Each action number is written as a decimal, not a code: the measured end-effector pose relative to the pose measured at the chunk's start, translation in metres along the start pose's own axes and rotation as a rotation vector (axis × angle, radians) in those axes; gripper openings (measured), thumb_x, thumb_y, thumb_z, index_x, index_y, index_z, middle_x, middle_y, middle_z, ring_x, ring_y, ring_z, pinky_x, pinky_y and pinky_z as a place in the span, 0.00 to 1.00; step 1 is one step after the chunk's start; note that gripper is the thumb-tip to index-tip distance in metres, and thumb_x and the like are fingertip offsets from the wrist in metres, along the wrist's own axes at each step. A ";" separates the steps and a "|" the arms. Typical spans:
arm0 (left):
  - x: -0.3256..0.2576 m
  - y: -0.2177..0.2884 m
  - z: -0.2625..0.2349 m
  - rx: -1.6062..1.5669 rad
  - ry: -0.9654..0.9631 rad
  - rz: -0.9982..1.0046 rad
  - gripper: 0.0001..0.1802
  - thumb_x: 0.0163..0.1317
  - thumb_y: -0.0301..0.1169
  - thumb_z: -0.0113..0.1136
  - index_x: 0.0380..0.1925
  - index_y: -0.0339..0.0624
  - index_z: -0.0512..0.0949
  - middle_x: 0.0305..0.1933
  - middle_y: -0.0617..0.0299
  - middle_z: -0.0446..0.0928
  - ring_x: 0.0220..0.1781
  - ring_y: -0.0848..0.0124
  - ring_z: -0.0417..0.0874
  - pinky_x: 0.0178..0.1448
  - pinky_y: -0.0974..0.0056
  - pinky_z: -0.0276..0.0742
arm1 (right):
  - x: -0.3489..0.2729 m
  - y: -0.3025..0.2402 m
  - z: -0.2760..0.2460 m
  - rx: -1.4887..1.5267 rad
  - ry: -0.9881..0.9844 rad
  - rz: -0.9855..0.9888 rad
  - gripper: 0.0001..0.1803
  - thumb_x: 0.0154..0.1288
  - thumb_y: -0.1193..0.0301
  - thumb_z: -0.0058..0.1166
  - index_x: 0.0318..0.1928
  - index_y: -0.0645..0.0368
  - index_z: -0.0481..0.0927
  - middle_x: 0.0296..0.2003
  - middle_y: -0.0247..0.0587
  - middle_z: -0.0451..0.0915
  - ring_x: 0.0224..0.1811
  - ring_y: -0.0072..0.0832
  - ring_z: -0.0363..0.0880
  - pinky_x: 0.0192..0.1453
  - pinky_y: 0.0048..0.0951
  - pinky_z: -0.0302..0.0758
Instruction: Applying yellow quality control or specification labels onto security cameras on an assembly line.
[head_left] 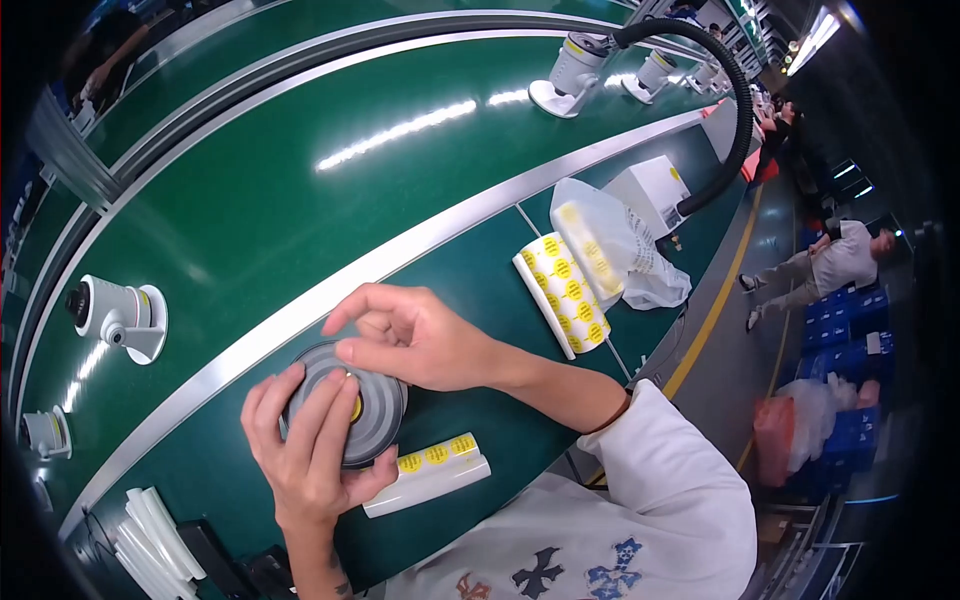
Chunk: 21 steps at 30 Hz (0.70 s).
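Observation:
My left hand (305, 440) grips a grey, round, ringed part (380, 420) with its fingers spread over the face and its thumb at the near rim. A yellow round sticker (356, 407) shows at the middle of that part, partly under the fingers. Just above the far right edge, my right hand (415, 335) hovers with curled fingers, its thumb and index fingertip apart and nothing visible between them. Close by on the green worktop lies a white backing strip (430, 485) with a row of yellow round stickers.
A sheet roll of yellow stickers (565, 295) lies to the right, beside a clear plastic bag (650, 265) and a white box (650, 190). A black flexible hose (745, 100) arches above. White cameras (120, 315) stand on the green conveyor (240, 230). White tubes (155, 545) lie at lower left.

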<state>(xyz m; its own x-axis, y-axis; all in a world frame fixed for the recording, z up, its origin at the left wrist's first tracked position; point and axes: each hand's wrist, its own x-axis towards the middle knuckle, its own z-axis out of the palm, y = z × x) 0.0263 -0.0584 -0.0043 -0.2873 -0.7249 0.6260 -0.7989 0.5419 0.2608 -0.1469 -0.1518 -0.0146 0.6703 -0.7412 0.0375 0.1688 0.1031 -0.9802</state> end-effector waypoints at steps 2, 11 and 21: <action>0.001 -0.001 0.003 -0.015 0.034 0.008 0.27 0.47 0.47 0.68 0.41 0.36 0.81 0.48 0.52 0.78 0.51 0.48 0.77 0.49 0.48 0.76 | -0.002 0.002 -0.001 -0.009 0.032 0.036 0.11 0.68 0.75 0.53 0.50 0.61 0.74 0.20 0.19 0.67 0.23 0.05 0.62 0.26 0.13 0.57; -0.012 -0.004 0.013 -0.119 0.271 -0.038 0.33 0.36 0.46 0.80 0.38 0.33 0.81 0.49 0.49 0.77 0.50 0.45 0.82 0.48 0.52 0.84 | -0.005 0.001 0.003 0.005 0.124 0.086 0.09 0.69 0.71 0.53 0.47 0.60 0.76 0.17 0.20 0.71 0.19 0.06 0.64 0.21 0.13 0.58; -0.016 -0.008 0.021 -0.196 0.374 0.023 0.28 0.33 0.44 0.81 0.35 0.43 0.82 0.53 0.53 0.74 0.52 0.46 0.81 0.48 0.54 0.85 | 0.001 0.022 -0.013 0.059 -0.296 -0.154 0.51 0.37 0.73 0.77 0.65 0.61 0.64 0.60 0.41 0.68 0.59 0.27 0.69 0.63 0.32 0.68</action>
<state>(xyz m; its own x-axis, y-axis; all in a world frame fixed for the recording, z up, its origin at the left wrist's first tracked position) 0.0266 -0.0601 -0.0322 -0.0635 -0.5273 0.8473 -0.6686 0.6528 0.3561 -0.1519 -0.1591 -0.0392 0.8131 -0.5269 0.2474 0.3199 0.0495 -0.9462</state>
